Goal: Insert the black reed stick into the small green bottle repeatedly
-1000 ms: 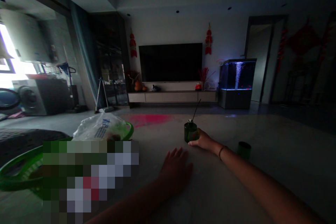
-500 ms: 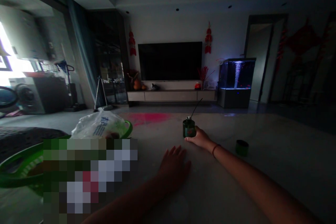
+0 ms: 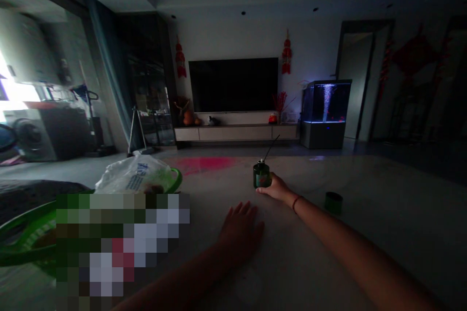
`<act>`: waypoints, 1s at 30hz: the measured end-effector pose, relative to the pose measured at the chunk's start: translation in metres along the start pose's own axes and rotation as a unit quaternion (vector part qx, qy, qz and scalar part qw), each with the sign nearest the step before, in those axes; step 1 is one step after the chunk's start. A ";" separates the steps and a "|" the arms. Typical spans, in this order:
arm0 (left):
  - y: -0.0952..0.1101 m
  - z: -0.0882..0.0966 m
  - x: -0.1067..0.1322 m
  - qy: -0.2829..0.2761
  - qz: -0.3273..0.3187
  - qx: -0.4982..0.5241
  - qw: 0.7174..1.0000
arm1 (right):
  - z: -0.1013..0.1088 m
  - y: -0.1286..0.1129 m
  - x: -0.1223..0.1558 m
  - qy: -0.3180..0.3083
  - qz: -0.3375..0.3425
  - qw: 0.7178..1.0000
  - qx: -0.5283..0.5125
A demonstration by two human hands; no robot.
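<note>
A small dark green bottle (image 3: 261,175) with a thin stick poking out of its neck stands on the grey table (image 3: 383,218). My right hand (image 3: 278,189) reaches far forward and its fingers wrap the bottle's right side near the base. My left hand (image 3: 239,233) lies flat on the table closer to me, palm down with fingers spread, holding nothing. A little to the right of my right forearm sits a small green cap (image 3: 333,202), standing apart from the bottle.
A green basket (image 3: 22,238) with a white plastic bag (image 3: 133,177) in it sits at the table's left, partly pixelated. Beyond the table are a dark television (image 3: 233,84), a low cabinet (image 3: 235,132) and a lit fish tank (image 3: 326,105).
My right hand has slid the bottle slightly farther away and to the left. My left hand stays flat on the table.
</note>
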State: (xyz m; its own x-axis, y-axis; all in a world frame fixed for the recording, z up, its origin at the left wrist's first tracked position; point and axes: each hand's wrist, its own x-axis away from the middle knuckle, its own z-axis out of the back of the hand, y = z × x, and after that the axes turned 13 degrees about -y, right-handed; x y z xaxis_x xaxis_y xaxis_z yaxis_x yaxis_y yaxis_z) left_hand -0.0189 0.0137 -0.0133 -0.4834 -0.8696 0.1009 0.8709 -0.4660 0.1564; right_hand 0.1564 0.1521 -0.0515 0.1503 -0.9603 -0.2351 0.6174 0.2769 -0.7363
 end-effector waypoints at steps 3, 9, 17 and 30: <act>0.000 0.000 0.001 -0.001 -0.001 0.001 1.000 | 0.001 0.002 0.001 -0.006 0.014 0.999 -0.042; -0.001 -0.001 0.000 0.004 -0.003 -0.004 1.000 | 0.002 0.003 0.004 0.000 0.027 0.998 -0.062; -0.002 -0.003 -0.002 0.004 -0.007 -0.005 1.000 | 0.003 0.005 0.002 -0.013 0.034 0.998 -0.052; -0.001 -0.001 -0.002 0.005 -0.005 -0.009 1.000 | 0.002 0.006 0.001 -0.011 0.030 0.999 -0.036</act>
State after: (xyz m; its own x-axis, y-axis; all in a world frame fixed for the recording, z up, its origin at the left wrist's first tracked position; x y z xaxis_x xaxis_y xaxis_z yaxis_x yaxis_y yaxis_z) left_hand -0.0192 0.0155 -0.0150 -0.4918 -0.8661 0.0894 0.8672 -0.4782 0.1389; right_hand 0.1617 0.1530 -0.0545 0.2020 -0.9425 -0.2662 0.5501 0.3340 -0.7654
